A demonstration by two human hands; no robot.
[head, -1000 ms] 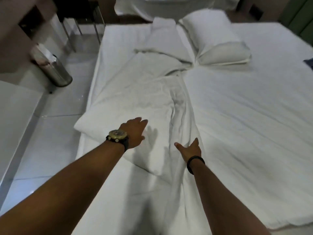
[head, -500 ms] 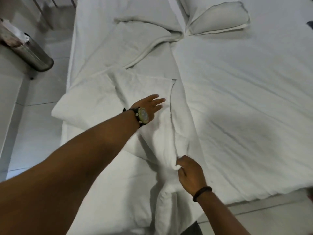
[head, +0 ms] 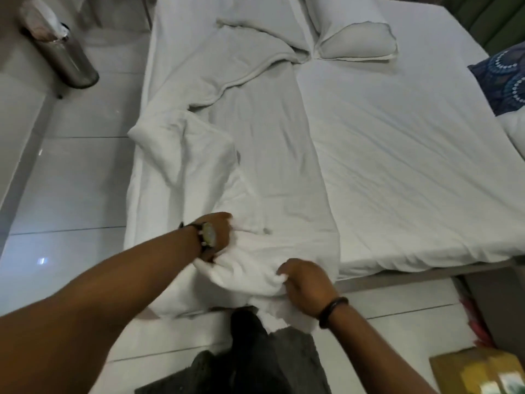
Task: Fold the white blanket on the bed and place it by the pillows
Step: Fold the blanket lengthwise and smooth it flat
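The white blanket (head: 255,155) lies rumpled in a long strip down the left half of the bed (head: 412,166), from the pillows to the foot edge. My left hand (head: 217,233), with a wristwatch, grips a bunch of the blanket at its near end. My right hand (head: 305,282), with a dark wristband, is closed on the blanket's near edge, which hangs over the foot of the bed. A white pillow (head: 355,32) lies at the far end beside the blanket's upper part.
A metal bin (head: 66,59) stands on the white tiled floor left of the bed. A dark patterned cushion (head: 502,78) sits at the bed's right edge. A dark mat (head: 255,368) lies below me, a yellowish box (head: 477,371) at lower right.
My left hand has pulled back from the blanket's middle and closed on its near end. My right hand still grips the edge. The view has drawn back past the foot of the bed.
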